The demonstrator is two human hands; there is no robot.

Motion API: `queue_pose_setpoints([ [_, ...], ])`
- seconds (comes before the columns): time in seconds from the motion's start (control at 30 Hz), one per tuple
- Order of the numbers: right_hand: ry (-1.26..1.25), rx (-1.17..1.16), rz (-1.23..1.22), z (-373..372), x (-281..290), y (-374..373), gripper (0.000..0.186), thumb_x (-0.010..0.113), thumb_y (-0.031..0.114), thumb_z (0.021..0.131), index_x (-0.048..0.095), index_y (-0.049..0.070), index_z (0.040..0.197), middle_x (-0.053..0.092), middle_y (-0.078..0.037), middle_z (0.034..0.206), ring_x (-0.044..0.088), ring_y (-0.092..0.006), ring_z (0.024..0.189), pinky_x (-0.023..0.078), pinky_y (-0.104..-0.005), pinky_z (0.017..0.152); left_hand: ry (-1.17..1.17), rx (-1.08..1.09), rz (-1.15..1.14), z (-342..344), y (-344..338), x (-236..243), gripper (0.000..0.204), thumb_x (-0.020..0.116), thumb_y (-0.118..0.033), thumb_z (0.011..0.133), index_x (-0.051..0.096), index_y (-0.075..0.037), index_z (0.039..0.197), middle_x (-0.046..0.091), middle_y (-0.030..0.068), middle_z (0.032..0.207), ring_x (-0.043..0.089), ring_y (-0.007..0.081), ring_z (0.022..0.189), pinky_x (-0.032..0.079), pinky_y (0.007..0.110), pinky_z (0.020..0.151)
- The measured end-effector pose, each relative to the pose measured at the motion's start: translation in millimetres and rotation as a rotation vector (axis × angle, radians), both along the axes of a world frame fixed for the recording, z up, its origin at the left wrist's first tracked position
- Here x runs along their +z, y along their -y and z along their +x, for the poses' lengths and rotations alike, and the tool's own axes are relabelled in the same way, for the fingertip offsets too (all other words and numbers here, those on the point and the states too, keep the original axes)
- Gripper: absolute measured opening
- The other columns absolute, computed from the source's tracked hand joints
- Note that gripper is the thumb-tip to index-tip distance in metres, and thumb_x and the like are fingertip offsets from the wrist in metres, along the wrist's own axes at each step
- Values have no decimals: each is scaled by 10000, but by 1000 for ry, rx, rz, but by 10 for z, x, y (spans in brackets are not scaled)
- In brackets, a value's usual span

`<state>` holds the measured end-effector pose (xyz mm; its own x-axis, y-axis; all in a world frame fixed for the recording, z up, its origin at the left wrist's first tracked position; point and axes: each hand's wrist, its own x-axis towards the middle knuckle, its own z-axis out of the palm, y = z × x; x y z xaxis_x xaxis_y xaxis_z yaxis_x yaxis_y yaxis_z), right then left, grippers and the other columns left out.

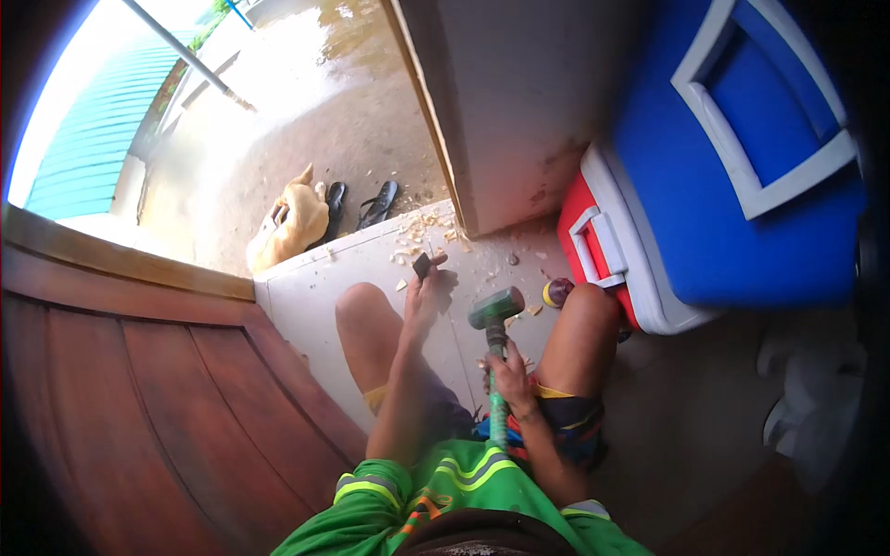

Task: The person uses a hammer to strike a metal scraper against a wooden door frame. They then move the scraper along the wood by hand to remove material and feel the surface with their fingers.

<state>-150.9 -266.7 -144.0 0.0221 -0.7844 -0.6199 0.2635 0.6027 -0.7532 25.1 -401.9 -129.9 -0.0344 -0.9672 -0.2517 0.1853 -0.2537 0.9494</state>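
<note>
My right hand is wrapped round the green handle of a sledgehammer, just below its heavy, dark greenish head. The handle runs down toward my lap, between my bent knees. To the left, my left hand is held out past my left knee, above the tiles. A small dark flat piece is pinched in it; its exact kind does not show. Pale wood chips lie scattered on the tiles in front of that hand, and a few more lie beside the hammer head.
A brown wooden door stands at my left. On the right are a red cooler and a larger blue one. A purple and yellow round object sits by my right knee. Beyond the doorsill are a tan dog and black flip-flops.
</note>
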Motion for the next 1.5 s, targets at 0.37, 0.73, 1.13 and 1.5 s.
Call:
queue_pose_setpoints([
  [0.37,108,37,333,128,-1199,-320,186,549,141,860,446,72,998,500,-50,680,512,-166,487,473,-349,413,-246,147,116,-98,-146,-226,418,438,-320,1034,508,-3,1297,646,135,1114,630,205,968,520,345,846],
  [0.73,-146,220,242,117,-964,-295,192,584,202,903,513,97,1047,500,-12,702,509,-122,509,451,-302,439,-231,251,-310,13,408,606,303,458,-195,1034,556,-10,1254,633,110,1121,587,126,1016,462,264,913],
  [1.13,-159,270,325,111,-874,-236,139,571,215,928,466,128,954,461,15,681,467,-111,512,418,-288,449,-240,260,-298,212,1414,694,478,360,-255,978,387,27,1362,559,187,1160,556,282,1112,449,442,962],
  [1.5,-188,306,200,179,-625,-193,256,555,280,936,495,57,1047,570,-62,770,561,-147,541,490,-325,468,-169,104,-338,444,1094,808,547,606,-213,972,387,-26,1438,573,137,1246,561,189,1107,482,305,923],
])
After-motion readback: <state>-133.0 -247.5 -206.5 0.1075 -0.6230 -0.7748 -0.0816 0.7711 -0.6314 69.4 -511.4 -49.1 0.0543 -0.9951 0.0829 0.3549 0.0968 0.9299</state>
